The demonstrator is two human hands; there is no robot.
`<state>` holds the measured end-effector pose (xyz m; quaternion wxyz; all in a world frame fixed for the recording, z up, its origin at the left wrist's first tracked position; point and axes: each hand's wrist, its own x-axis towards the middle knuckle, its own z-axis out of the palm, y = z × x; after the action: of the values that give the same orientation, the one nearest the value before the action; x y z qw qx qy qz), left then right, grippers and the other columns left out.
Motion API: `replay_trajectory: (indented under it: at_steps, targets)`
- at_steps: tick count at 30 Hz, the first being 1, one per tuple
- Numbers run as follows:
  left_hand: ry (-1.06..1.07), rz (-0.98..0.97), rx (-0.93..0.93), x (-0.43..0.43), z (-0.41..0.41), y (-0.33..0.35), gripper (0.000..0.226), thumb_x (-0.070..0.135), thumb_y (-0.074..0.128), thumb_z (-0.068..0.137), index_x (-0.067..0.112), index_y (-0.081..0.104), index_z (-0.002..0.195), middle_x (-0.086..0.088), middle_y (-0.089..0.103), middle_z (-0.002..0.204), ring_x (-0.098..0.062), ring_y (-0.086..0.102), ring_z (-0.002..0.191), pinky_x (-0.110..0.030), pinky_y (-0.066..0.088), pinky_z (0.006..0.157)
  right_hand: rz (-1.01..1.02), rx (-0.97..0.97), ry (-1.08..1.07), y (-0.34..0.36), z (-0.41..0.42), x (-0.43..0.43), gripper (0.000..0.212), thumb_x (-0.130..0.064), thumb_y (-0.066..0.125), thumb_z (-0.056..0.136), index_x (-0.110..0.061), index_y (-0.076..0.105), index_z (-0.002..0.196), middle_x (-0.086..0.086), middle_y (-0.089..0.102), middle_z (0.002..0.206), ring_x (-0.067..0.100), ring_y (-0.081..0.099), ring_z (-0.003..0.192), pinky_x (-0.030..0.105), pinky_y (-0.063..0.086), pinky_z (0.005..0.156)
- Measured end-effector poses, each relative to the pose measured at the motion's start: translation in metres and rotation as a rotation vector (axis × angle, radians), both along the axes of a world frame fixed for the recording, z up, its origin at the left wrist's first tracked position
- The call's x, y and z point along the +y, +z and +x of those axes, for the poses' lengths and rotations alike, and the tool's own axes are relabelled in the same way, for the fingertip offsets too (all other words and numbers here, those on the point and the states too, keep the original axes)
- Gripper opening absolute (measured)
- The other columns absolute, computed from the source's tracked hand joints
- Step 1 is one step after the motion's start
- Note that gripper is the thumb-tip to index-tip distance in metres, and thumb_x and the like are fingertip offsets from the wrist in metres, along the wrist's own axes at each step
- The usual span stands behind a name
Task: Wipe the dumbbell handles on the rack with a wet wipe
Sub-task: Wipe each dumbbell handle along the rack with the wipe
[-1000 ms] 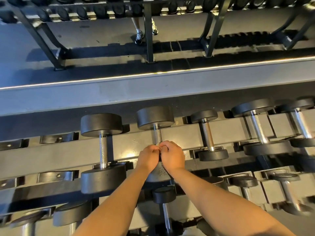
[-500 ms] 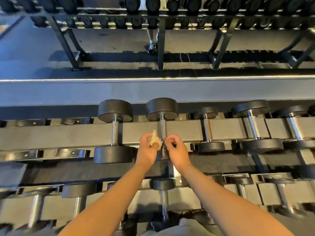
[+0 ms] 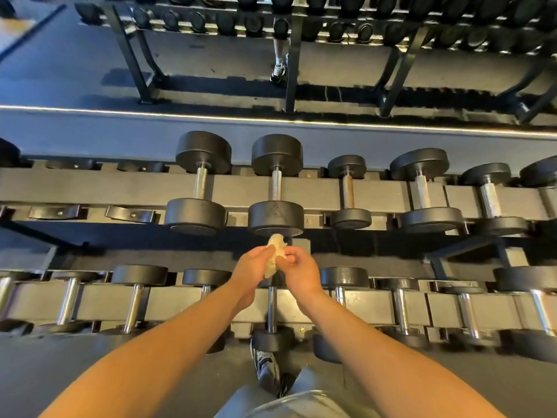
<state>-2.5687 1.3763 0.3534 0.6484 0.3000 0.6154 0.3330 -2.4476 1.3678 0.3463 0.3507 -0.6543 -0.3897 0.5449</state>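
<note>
Right now the crumpled wet wipe (image 3: 275,251) (pale and bunched) is pinched between the left hand (image 3: 251,267) and the right hand (image 3: 298,271), both grasping it just below a dumbbell (image 3: 275,217) whose chrome handle (image 3: 276,184) crosses the rack (image 3: 316,191) untouched.

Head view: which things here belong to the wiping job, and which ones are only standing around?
Belongs to the job: wet wipe, pinched between left hand and right hand; chrome dumbbell handle straight ahead; near rack.

Not the job: far rack; another person's shoe by it; own shoe on the floor below.
</note>
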Motion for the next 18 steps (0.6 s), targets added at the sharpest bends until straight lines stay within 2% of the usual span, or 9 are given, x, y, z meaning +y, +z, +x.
replay_trajectory:
  at_steps: [2, 3, 7, 9, 13, 15, 18]
  targets:
    - [0.003, 0.021, 0.06, -0.02, 0.001, -0.003, 0.027, 0.034, 0.052, 0.105, 0.018, 0.066, 0.121, -0.006, 0.069, 0.112, -0.019, 0.065, 0.102, -0.03, 0.052, 0.08, -0.023, 0.0, -0.017, -0.004, 0.004, -0.022, 0.013, -0.015, 0.061, 0.095, -0.021, 0.065, 0.106, -0.001, 0.067, 0.099, 0.015, 0.064, 0.094, 0.023, 0.048, 0.074]
    - [0.024, 0.031, 0.087, -0.03, 0.001, -0.006, 0.026, 0.033, 0.052, 0.105, 0.018, 0.067, 0.12, -0.005, 0.069, 0.112, -0.018, 0.065, 0.102, -0.029, 0.052, 0.079, -0.026, 0.003, -0.023, -0.005, 0.006, -0.034, 0.013, -0.015, 0.06, 0.095, -0.023, 0.066, 0.104, -0.001, 0.067, 0.099, 0.015, 0.064, 0.094, 0.023, 0.047, 0.073]
    - [0.132, 0.029, 0.112, -0.073, 0.001, -0.015, 0.021, 0.026, 0.056, 0.102, 0.02, 0.069, 0.117, -0.006, 0.071, 0.115, -0.023, 0.066, 0.109, -0.048, 0.053, 0.102, -0.02, -0.014, -0.055, -0.007, 0.005, -0.073, 0.014, -0.014, 0.06, 0.094, -0.024, 0.067, 0.101, -0.005, 0.067, 0.098, 0.01, 0.062, 0.091, 0.019, 0.044, 0.071]
    - [0.152, 0.009, 0.102, -0.092, -0.001, -0.022, 0.022, 0.024, 0.058, 0.099, 0.02, 0.069, 0.117, -0.006, 0.072, 0.115, -0.025, 0.068, 0.11, -0.053, 0.052, 0.102, -0.012, -0.051, -0.035, -0.007, 0.002, -0.089, 0.015, -0.012, 0.06, 0.093, -0.02, 0.068, 0.102, -0.003, 0.066, 0.1, 0.009, 0.061, 0.09, 0.015, 0.041, 0.067]
    - [0.203, 0.012, 0.007, -0.12, -0.003, -0.015, 0.021, 0.019, 0.059, 0.1, 0.02, 0.066, 0.121, -0.006, 0.073, 0.117, -0.023, 0.069, 0.11, -0.047, 0.053, 0.102, 0.003, -0.048, -0.01, -0.007, 0.002, -0.117, 0.013, -0.018, 0.061, 0.094, -0.02, 0.066, 0.105, 0.002, 0.059, 0.116, 0.012, 0.059, 0.102, 0.015, 0.042, 0.073]
    - [0.192, 0.026, -0.036, -0.127, -0.008, -0.013, 0.022, 0.019, 0.059, 0.101, 0.02, 0.066, 0.122, -0.005, 0.074, 0.116, -0.023, 0.069, 0.11, -0.046, 0.054, 0.101, -0.008, -0.007, -0.015, -0.004, 0.002, -0.127, 0.012, -0.022, 0.062, 0.096, -0.018, 0.065, 0.107, 0.0, 0.061, 0.113, 0.013, 0.06, 0.102, 0.012, 0.043, 0.066]
    - [0.212, 0.023, -0.016, -0.133, -0.018, -0.01, 0.018, 0.018, 0.06, 0.1, 0.02, 0.068, 0.116, -0.007, 0.073, 0.116, -0.024, 0.07, 0.108, -0.046, 0.056, 0.098, -0.015, 0.042, -0.033, 0.001, -0.007, -0.139, 0.012, -0.019, 0.059, 0.098, -0.016, 0.06, 0.109, 0.002, 0.065, 0.103, 0.011, 0.062, 0.091, 0.011, 0.042, 0.061]
